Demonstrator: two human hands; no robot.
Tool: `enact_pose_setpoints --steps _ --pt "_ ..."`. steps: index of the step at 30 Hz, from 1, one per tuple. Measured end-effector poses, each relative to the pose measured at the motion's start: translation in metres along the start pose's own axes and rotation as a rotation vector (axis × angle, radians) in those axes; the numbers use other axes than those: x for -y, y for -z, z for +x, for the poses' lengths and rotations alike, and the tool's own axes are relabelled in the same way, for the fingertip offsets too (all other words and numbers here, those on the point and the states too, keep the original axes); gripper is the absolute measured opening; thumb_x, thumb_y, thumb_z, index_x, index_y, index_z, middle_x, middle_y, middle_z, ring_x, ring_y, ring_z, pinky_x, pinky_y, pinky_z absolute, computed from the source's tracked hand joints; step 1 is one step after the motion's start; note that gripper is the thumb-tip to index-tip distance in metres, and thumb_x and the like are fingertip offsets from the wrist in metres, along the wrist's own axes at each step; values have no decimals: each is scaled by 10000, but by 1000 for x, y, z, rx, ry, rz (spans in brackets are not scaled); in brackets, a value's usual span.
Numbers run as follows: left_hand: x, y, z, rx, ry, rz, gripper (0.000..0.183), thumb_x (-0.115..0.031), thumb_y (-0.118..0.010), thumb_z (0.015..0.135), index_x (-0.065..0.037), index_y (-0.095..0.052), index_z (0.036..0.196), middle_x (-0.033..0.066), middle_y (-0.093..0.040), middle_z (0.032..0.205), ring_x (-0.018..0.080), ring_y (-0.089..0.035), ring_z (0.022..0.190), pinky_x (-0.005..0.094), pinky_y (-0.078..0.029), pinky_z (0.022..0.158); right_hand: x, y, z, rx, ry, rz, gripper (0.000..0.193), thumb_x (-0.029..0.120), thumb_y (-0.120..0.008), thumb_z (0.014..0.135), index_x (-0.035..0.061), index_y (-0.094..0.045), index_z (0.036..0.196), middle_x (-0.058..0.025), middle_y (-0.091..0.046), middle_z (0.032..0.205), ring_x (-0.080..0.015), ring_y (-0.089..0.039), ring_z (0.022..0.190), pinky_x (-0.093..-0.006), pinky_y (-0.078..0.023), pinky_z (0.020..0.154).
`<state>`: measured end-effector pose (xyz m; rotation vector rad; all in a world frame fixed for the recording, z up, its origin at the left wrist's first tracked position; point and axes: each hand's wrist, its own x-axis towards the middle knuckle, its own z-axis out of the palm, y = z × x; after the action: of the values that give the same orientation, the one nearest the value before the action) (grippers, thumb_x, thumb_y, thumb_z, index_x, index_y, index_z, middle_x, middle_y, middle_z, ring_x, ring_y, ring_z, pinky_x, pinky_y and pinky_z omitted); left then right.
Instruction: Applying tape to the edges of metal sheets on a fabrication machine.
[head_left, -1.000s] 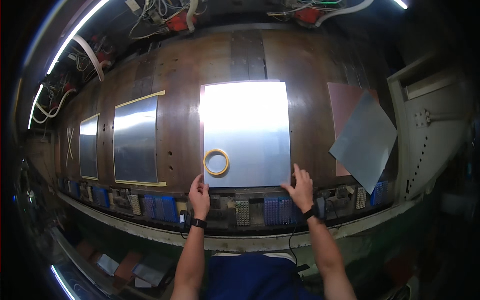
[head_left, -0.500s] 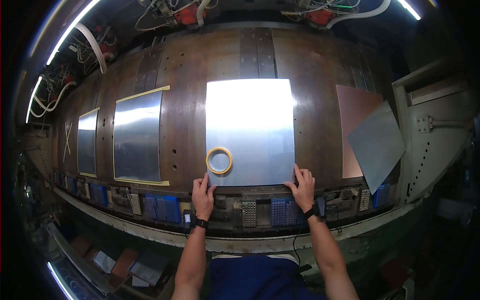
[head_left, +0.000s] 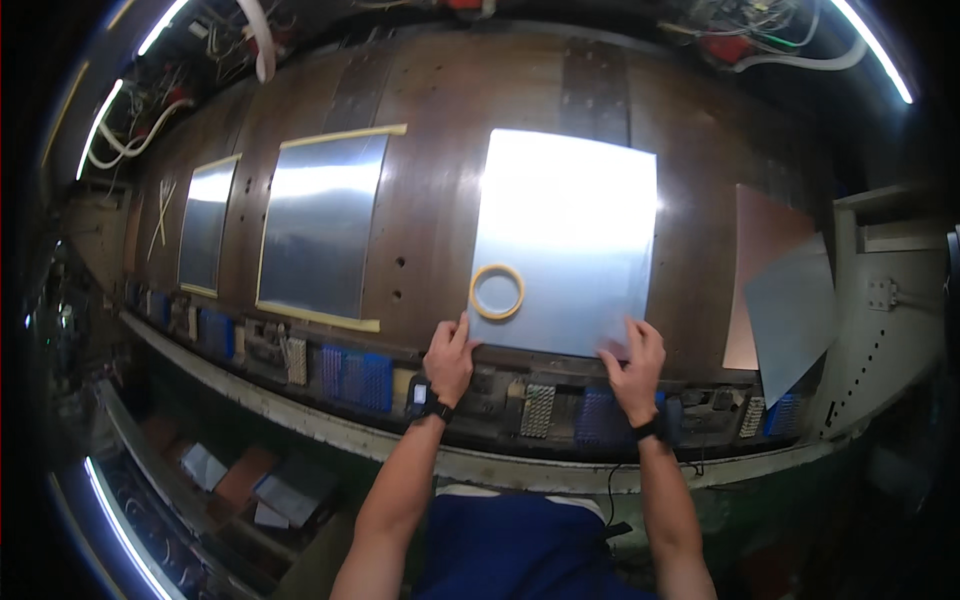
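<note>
While spread hands (head_left: 450,362) (head_left: 636,370) touch a silvery sheet (head_left: 568,240), tape roll (head_left: 473,293) atop, device (head_left: 415,404) (panel (head_left: 420,394) unreadable).

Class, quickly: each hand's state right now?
Left hand: open, at near left corner of the bright sheet.
Right hand: open, at its near right corner.

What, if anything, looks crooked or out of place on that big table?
The grey sheet at the far right: it lies askew, turned at an angle over a copper-coloured sheet, while the bright middle sheet sits roughly square to the front edge.
</note>
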<state>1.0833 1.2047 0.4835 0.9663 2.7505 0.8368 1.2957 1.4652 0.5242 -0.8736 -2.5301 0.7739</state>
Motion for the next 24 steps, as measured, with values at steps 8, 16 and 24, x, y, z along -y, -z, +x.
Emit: enact_pose_setpoints --steps 8,16,24 --pt "-16 6 6 -2 86 -80 510 -152 -765 914 -60 -616 1393 142 -587 1071 362 -648 938 428 -551 777 101 -105 54 210 377 -49 302 17 -725 841 38 -686 1140 -169 -598 1393 -387 -496 1406 -518 -420 1119" --pt "-38 55 26 139 627 -1521 415 -219 -603 1096 3 -574 1445 115 -656 1327 165 -630 1188 335 -554 956 125 -3 36 466 254 668 278 -191 -606 822 -3 -643 1023 -146 -692 1023 -426 -580 1357 -446 -498 1049" --pt "-62 67 20 226 491 -1093 85 -94 -689 1020 -12 -696 998 -15 -658 880 52 -590 797 232 -500 726 153 19 15 466 293 576 506 227 -835 850 54 -647 1287 -92 -689 799 -309 -609 732 -427 -499 760"
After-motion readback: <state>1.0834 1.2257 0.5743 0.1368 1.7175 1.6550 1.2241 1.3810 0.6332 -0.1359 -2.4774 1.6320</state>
